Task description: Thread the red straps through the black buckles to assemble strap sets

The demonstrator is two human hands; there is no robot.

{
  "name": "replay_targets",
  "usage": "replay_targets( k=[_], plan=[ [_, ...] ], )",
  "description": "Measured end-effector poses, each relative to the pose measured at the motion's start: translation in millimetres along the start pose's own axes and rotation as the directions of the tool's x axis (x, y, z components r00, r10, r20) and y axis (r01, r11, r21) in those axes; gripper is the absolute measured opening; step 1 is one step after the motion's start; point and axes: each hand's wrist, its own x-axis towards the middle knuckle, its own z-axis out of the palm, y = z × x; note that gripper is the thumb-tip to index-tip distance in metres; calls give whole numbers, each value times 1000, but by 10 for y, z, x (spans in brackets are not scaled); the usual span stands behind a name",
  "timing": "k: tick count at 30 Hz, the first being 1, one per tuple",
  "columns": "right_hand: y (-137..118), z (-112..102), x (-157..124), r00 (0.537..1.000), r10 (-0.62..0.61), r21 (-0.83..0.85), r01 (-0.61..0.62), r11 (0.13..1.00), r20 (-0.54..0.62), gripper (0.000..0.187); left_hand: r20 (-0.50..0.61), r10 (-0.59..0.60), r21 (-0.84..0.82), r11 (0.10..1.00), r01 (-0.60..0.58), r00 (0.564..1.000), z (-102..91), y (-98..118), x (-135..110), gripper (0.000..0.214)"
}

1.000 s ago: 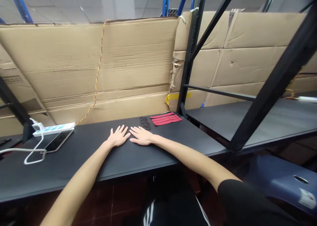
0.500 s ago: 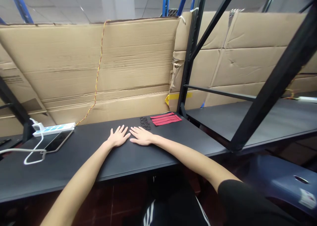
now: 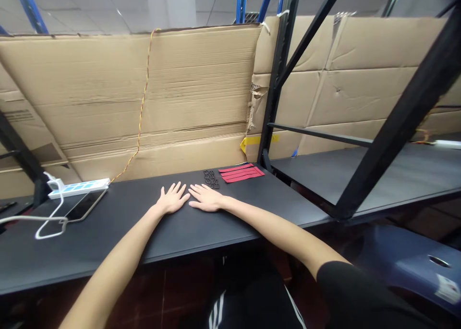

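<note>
A cluster of small black openwork pieces (image 3: 211, 179) lies toward the back of the black tabletop (image 3: 201, 233), just beyond the person's right hand (image 3: 206, 198); from where I stand, I can't tell whether the two touch. Just right of the cluster, flat red strips (image 3: 242, 173) lie side by side in a neat row.

The right hand rests palm down, its fingers loose and extended, pointing over toward the left hand (image 3: 173, 199). That one lies palm down as well, released, its fingers fanned out toward the back. The fingertips of the two nearly meet.

Well off to the left, a white power strip (image 3: 81, 188) sits along the back edge, with a dark-screened tablet (image 3: 86, 208) just in front of it and a white cable (image 3: 45, 230) looping nearby. Behind everything stands a cardboard wall (image 3: 201, 93), a twisted yellow-and-red cord (image 3: 144, 96) hanging down its face. A black rack post (image 3: 275, 98) rises behind the strips, yellow tape (image 3: 252, 140) beside it.
</note>
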Motion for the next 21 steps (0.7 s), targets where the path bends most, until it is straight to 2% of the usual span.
replay_targets(
  k=[15,19,21],
  plan=[
    [-44,-64,-48,1000,-5,24,5,1000,-8,79,-46,13,-21,1000,-14,999,-10,-1,-17,72],
    [-95,-153,-110,992,-38,-71,29,997,-122,68,-103,25,-63,998,-31,994,-45,-13,-34,68],
    [-127,-226,-147,979,-26,-160,-7,987,-204,58,-161,48,-70,996,-60,986,-67,-24,-37,62]
  ],
)
